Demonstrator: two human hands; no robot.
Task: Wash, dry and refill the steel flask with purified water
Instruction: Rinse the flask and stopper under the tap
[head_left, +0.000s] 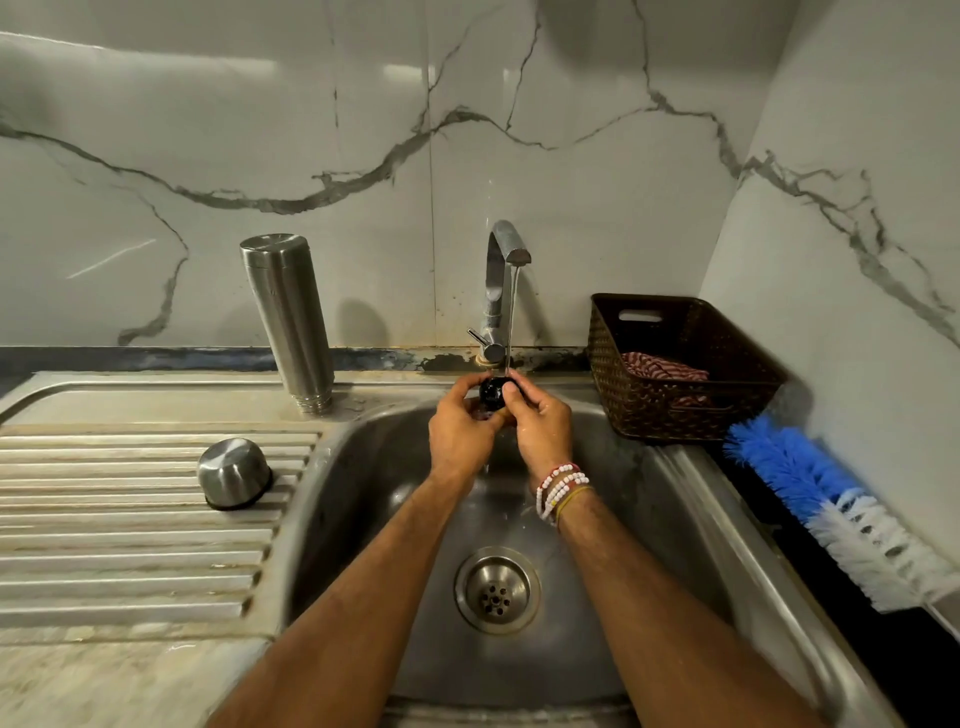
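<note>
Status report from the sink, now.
Both hands, left hand and right hand, grip black stopper under running tap. Steel flask inverted on drainboard, steel cap beside it. Nothing obstructing.

wall (260, 130): we see white marble, grey veins
basket (675, 400): dark brown weave
cloth (660, 368): red-white stripes
brush (831, 499): blue, white bristles
flask (288, 317): silver steel

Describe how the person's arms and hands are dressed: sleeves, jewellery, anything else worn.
Both forearms are bare, with no sleeves in view. The left hand has nothing on it or on its wrist. The right hand has bracelets at the wrist: several strands of white beads with a few red ones, and a thin yellow band. No gloves, rings or watch show.
</note>
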